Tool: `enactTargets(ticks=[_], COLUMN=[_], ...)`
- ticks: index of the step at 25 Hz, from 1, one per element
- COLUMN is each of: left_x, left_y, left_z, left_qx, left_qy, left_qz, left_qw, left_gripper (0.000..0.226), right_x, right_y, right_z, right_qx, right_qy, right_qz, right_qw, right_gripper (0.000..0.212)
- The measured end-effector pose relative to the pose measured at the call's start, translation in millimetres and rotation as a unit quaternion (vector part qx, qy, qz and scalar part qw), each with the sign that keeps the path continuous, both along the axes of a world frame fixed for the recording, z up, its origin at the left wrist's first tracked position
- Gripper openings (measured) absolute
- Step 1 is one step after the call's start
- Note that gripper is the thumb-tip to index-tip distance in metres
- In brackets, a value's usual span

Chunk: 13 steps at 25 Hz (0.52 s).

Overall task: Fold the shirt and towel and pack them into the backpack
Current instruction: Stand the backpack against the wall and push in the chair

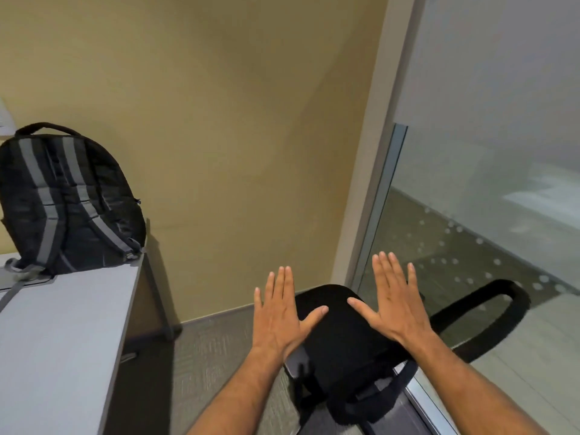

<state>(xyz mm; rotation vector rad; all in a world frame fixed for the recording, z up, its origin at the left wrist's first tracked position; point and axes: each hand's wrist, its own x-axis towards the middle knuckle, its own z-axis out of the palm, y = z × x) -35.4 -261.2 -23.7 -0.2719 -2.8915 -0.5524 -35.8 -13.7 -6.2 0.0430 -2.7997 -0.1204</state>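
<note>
Head view: backpack (67,202) far left of fingers (284,282).

Dim, soft light (edges warped)

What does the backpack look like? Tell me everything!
The backpack is black, made of padded-looking fabric, with grey stripes running down its two shoulder straps. A carry loop sits on top. It stands upright at the far end of the grey table, strap side facing us, apparently leaning on the tan wall. One loose strap trails onto the tabletop. It looks closed. Neither hand touches it.
</note>
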Motion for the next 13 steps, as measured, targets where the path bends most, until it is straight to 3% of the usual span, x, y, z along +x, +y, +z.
enactTargets(ticks=[7,13], left_x=[46.9,55.3], left_y=[113.7,220.5], left_z=[9.4,19.8], left_qx=[0.037,-0.002], left_qy=[-0.036,-0.079], left_qz=[-0.073,-0.106], left_qw=[0.996,0.991], left_gripper=[0.109,0.113], right_x=[64.3,63.8], right_y=[109.0,218.4], right_z=[8.7,13.1], right_qx=[-0.048,-0.074], right_qy=[-0.027,-0.05], right_qz=[0.02,0.07], right_qw=[0.998,0.993], right_gripper=[0.097,0.096])
